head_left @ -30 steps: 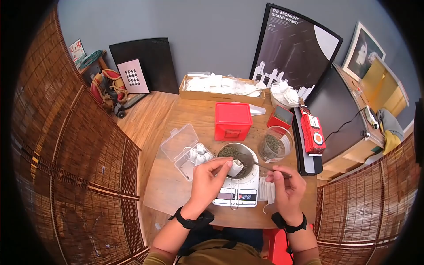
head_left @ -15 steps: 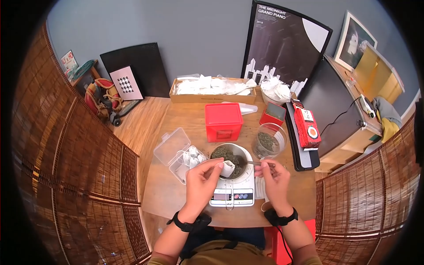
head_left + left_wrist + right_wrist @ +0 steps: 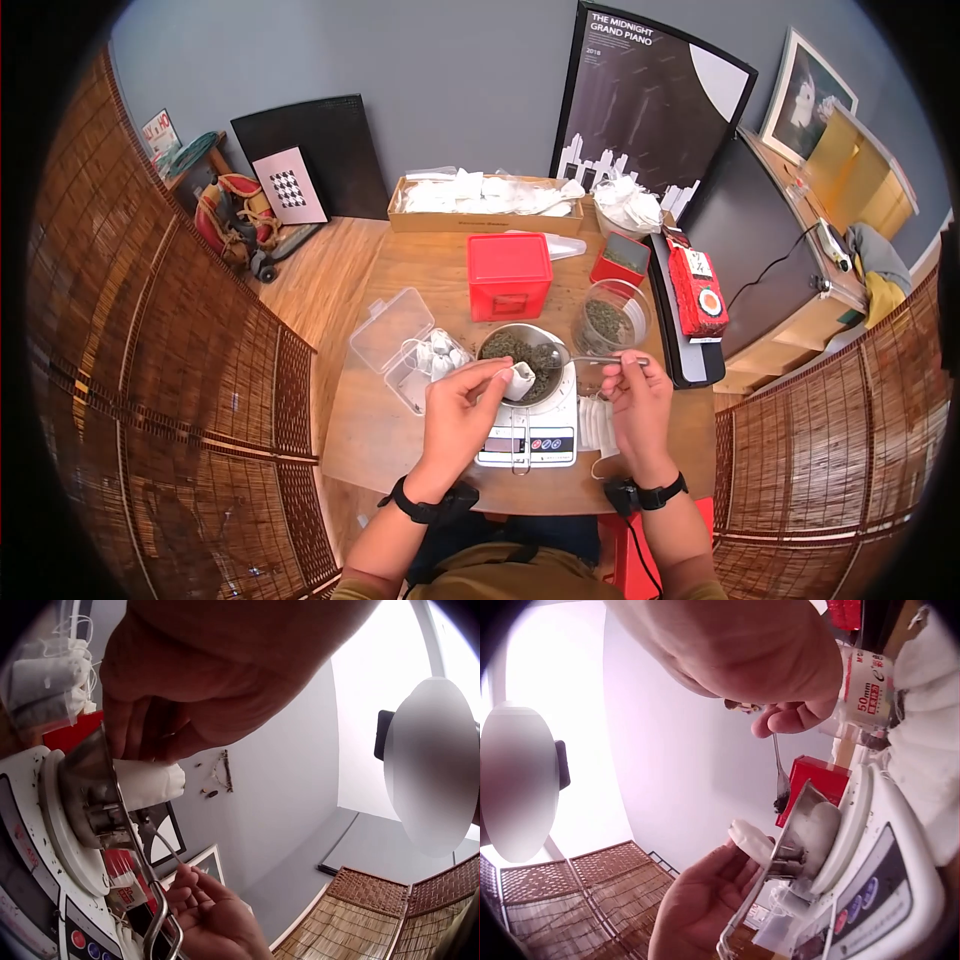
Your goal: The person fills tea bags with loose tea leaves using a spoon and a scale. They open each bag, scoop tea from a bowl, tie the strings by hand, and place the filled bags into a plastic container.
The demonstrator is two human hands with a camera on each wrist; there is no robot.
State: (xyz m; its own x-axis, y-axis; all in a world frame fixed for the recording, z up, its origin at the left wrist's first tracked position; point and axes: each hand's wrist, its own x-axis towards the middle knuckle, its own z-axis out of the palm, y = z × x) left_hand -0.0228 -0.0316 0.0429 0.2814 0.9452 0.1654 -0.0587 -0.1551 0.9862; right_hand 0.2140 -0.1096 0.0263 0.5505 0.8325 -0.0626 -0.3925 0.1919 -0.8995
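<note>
My left hand (image 3: 460, 425) pinches a small white tea bag (image 3: 519, 382) upright, its open mouth facing up, at the near side of a steel bowl (image 3: 565, 375). In the bowl lie dark dried tea leaves (image 3: 510, 347). My right hand (image 3: 640, 405) holds a thin metal spoon (image 3: 598, 360) by its handle, the tip over the bowl's right side. Dark leaf bits cling to that spoon (image 3: 781, 801) in the right wrist view. Under the bowl stands a white kitchen scale (image 3: 562, 425).
Left of the bowl, a clear lidded box (image 3: 405, 385) holds filled white bags. Behind are a red tin (image 3: 510, 275) and a cardboard box (image 3: 490, 222) of white bags. A clear tub (image 3: 610, 320) of leaves stands right. Flat white bags (image 3: 597, 425) lie beside the scale.
The right hand first brought the spoon left toward the bag, then drew it slightly right and up. The left hand keeps the tea bag at the bowl. The head view has shifted a little.
</note>
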